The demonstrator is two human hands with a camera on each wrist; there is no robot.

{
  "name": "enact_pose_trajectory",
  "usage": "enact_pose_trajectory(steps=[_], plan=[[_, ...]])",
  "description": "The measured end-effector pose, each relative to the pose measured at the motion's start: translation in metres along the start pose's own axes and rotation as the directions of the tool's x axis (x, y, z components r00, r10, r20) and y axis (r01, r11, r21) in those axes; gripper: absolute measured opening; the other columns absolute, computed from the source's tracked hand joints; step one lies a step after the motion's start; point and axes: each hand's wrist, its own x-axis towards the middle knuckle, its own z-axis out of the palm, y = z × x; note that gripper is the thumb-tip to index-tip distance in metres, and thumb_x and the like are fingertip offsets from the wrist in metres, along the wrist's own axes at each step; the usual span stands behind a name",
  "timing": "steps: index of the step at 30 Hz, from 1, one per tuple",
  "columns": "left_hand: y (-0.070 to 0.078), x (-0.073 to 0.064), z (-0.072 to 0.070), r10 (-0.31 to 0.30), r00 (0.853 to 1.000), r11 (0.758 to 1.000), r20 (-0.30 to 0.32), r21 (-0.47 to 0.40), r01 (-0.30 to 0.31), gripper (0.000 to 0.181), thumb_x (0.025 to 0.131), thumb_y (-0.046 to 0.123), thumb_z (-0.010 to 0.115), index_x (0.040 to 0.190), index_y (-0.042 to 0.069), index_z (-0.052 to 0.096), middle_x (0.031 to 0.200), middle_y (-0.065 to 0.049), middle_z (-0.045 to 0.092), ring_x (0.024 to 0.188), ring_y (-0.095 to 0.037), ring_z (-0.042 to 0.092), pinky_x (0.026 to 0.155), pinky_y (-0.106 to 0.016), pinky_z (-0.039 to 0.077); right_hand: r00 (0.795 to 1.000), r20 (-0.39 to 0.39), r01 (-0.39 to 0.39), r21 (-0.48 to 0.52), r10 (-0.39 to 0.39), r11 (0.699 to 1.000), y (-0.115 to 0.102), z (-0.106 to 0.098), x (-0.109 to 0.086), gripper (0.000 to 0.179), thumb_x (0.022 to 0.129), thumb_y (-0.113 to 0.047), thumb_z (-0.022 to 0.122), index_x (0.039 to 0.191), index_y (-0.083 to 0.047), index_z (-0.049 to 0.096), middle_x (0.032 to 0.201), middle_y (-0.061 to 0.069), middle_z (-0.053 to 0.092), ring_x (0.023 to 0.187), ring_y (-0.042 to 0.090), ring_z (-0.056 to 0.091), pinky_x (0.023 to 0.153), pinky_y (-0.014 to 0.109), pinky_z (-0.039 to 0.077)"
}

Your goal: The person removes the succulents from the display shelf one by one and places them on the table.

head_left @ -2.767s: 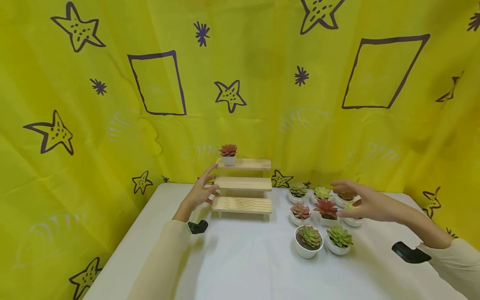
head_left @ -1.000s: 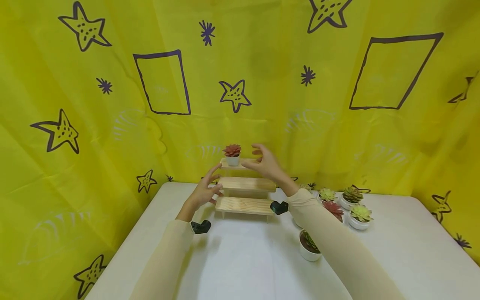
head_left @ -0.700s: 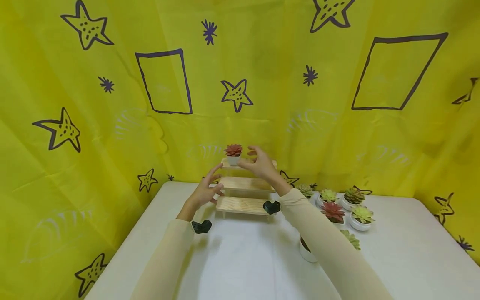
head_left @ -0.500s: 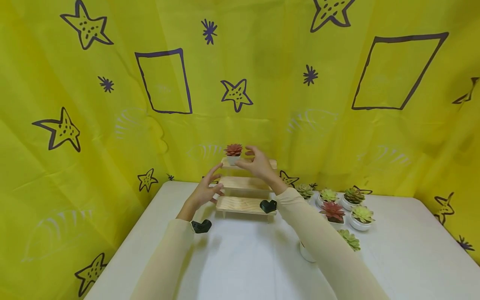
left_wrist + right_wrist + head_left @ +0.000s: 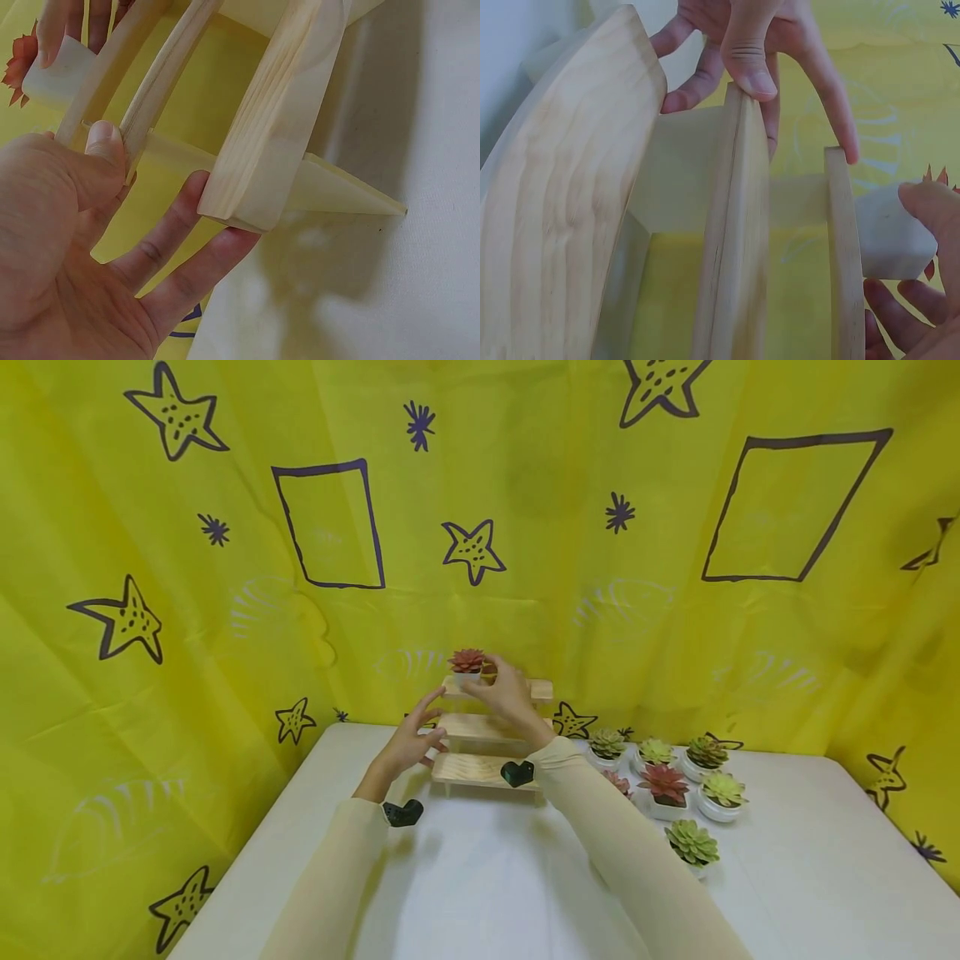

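Observation:
A three-tier wooden shelf stand (image 5: 491, 727) stands at the back of the white table. My left hand (image 5: 407, 745) holds its left end. In the left wrist view, the thumb presses the middle board (image 5: 161, 82) and two fingertips touch the end of the lowest board (image 5: 262, 142). A red potted succulent (image 5: 466, 660) in a white pot sits upright at the left of the top tier. My right hand (image 5: 508, 693) has its thumb and fingers around that pot (image 5: 892, 232), and the thumb touches its side in the right wrist view.
To the right, several potted succulents stand grouped on the table, among them a red one (image 5: 664, 785), a dark green one (image 5: 707, 752) and a light green one (image 5: 692, 843). My right sleeve (image 5: 607, 827) hides part of the group. Behind hangs a yellow patterned curtain (image 5: 525, 527).
My right hand has moved left from above the grouped succulents to the top tier and closed in on the red succulent's pot. The left hand has stayed at the stand.

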Motion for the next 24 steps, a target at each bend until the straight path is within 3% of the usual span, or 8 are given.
enact_pose_trajectory(steps=[7, 20, 24], plan=[[0.017, -0.011, 0.002, 0.003, 1.000, 1.000, 0.007, -0.008, -0.003, 0.074, 0.105, -0.001, 0.053, 0.166, 0.024, 0.019, 0.163, -0.031, 0.024, 0.101, -0.052, 0.067, 0.070, -0.064, 0.057, 0.999, -0.028, -0.015, -0.005, 0.015, 1.000, -0.001, 0.002, 0.000, 0.058, 0.094, -0.033, 0.077, 0.143, -0.008, 0.056, 0.128, 0.012, 0.068, 0.114, 0.028, 0.065, 0.098, 0.046, 0.050], [0.015, -0.007, 0.001, 0.004, 1.000, 1.000, 0.006, -0.011, -0.004, 0.074, 0.105, -0.001, 0.053, 0.166, 0.024, 0.019, 0.163, -0.031, 0.024, 0.099, -0.049, 0.068, 0.070, -0.066, 0.056, 0.999, -0.020, -0.031, -0.012, 0.031, 0.999, -0.003, 0.000, 0.002, 0.055, 0.096, -0.033, 0.075, 0.141, -0.007, 0.057, 0.126, 0.013, 0.069, 0.112, 0.029, 0.065, 0.096, 0.045, 0.050], [0.007, -0.003, 0.001, 0.001, 1.000, 1.000, 0.003, -0.013, -0.001, 0.074, 0.105, -0.001, 0.053, 0.166, 0.025, 0.018, 0.163, -0.030, 0.024, 0.100, -0.050, 0.068, 0.069, -0.066, 0.057, 0.999, -0.020, -0.034, -0.002, 0.034, 0.999, -0.003, 0.000, 0.003, 0.053, 0.095, -0.031, 0.076, 0.138, -0.006, 0.059, 0.125, 0.013, 0.069, 0.112, 0.029, 0.065, 0.094, 0.044, 0.052]])
